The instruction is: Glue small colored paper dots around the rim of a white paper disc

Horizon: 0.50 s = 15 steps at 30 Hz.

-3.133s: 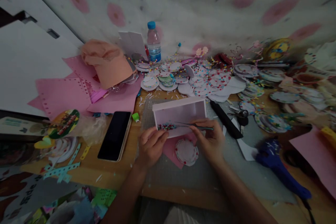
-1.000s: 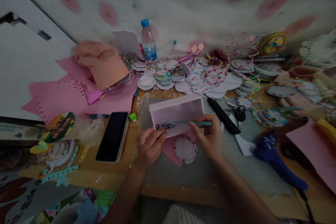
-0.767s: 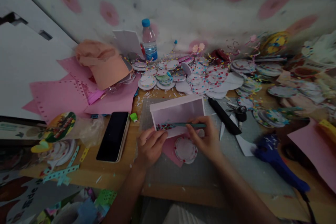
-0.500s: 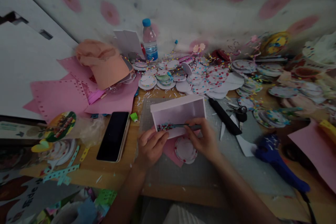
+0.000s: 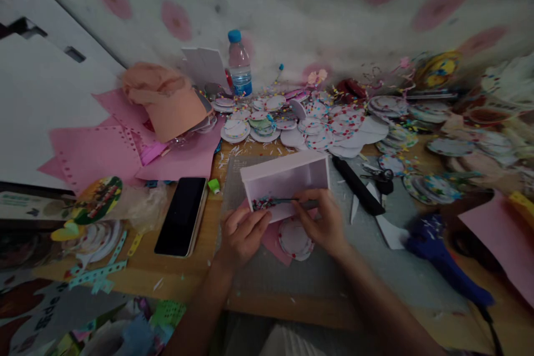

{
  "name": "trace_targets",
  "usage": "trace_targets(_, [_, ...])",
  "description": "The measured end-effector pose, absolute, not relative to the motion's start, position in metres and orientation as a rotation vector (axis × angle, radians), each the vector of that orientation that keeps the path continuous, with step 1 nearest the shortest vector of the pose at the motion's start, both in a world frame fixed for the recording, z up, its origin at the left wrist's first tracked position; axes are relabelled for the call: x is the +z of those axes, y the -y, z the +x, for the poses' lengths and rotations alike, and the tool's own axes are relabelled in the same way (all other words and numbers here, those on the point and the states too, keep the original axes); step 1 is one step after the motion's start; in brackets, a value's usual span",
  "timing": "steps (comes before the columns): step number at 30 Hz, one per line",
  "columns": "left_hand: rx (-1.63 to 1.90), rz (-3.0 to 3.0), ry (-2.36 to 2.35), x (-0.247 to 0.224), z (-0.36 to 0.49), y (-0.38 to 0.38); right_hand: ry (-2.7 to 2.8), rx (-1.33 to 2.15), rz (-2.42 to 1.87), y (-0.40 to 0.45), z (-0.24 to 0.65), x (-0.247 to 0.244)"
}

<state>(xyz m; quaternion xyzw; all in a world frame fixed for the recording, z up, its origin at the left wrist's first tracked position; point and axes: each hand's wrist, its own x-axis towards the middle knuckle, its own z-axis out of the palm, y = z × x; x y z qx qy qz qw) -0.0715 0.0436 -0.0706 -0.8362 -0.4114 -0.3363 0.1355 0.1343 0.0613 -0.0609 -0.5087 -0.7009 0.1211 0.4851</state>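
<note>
Well, from my seat at the far end of the feed, everything hung on how the tweezers (image 5: 286, 200) lay against the white box (image 5: 283, 164). I had the box just beyond both hands, its open side tipped toward the camera and its long axis running left to right, the right end a little farther off. Inside it, a small heap of coloured beads (image 5: 261, 203) sat bunched in the near left corner, so the left hand (image 5: 245, 235) was the nearer one to them, though the tool was in the right hand (image 5: 322, 221).

I read the left hand as gripping the box: its fingers were bent together over the left part of the near wall, though the thumb's hold was too hidden for me to check. The right hand pinched the tweezers between thumb and fingers over the right half of the opening. They pointed left, away from the right palm, long axis nearly level and roughly in line with the box's, tips at the right edge of the heap. Whether those tips were parted or had a bead between them, I couldn't tell.

Below the box, between my two wrists, I saw a white disc (image 5: 295, 239) with a beaded rim, lying partly on a piece of pink paper (image 5: 275, 246), both on the grey cutting mat (image 5: 292, 286).
</note>
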Motion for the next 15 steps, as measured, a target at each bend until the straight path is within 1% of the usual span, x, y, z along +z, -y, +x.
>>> trace_targets(8, [-0.979, -2.432, 1.179, -0.0677, -0.0706, -0.0441, 1.605, 0.405, -1.242, -0.0581, 0.1322, -0.0627])
trace_targets(15, [-1.058, -2.507, 1.266, -0.0660, -0.0693, -0.0482, 1.111, 0.711, -1.146, -0.0568, 0.1316, -0.0557])
